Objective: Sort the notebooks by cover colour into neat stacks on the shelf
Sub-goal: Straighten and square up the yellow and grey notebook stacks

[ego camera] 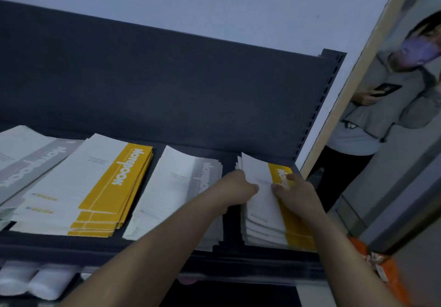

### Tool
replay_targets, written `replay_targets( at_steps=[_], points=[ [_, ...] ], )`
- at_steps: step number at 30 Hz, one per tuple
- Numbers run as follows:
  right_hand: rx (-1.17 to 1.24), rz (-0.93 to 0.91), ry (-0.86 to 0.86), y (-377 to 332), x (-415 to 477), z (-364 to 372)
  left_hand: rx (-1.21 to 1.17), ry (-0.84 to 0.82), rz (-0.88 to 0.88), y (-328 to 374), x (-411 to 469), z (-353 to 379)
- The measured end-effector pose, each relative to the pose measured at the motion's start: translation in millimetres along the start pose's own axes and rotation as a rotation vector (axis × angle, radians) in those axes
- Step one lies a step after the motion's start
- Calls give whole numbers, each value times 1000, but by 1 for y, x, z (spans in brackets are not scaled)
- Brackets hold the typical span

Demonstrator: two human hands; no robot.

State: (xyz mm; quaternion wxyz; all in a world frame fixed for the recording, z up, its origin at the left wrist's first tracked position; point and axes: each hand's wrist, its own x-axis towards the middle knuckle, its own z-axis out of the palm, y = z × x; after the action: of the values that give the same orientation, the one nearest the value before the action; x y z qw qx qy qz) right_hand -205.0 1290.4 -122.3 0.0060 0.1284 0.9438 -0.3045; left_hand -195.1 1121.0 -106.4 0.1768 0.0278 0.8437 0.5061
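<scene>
Several notebook stacks lie on the dark shelf (167,247). From the left: a grey-banded stack (26,161), a yellow-banded stack (105,187), another grey-banded stack (176,187), and a yellow-banded stack (265,216) at the far right. My left hand (238,187) grips the left edge of the top notebook on the far-right yellow stack. My right hand (296,192) rests on that same notebook, thumb on its white part and fingers over the yellow band. The top notebook's far end curls up slightly.
The shelf's dark back panel (167,87) rises behind the stacks, with a slotted upright (317,106) at the right. White rolls (35,280) sit on a lower level. A person in grey holding a phone (381,106) stands right. An orange package (381,273) lies below right.
</scene>
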Motion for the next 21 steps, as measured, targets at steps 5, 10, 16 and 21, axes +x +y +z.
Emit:
replay_targets(
  at_steps=[5,10,16,21],
  points=[
    [101,-56,-51,12,6,-10,-296,166,-124,6,16,12],
    [92,-121,-51,19,9,-9,-304,245,-115,7,23,20],
    [239,-111,-83,26,15,-8,-442,285,-118,14,25,31],
    [575,2,-87,26,15,-16,-642,335,45,19,14,35]
  ],
)
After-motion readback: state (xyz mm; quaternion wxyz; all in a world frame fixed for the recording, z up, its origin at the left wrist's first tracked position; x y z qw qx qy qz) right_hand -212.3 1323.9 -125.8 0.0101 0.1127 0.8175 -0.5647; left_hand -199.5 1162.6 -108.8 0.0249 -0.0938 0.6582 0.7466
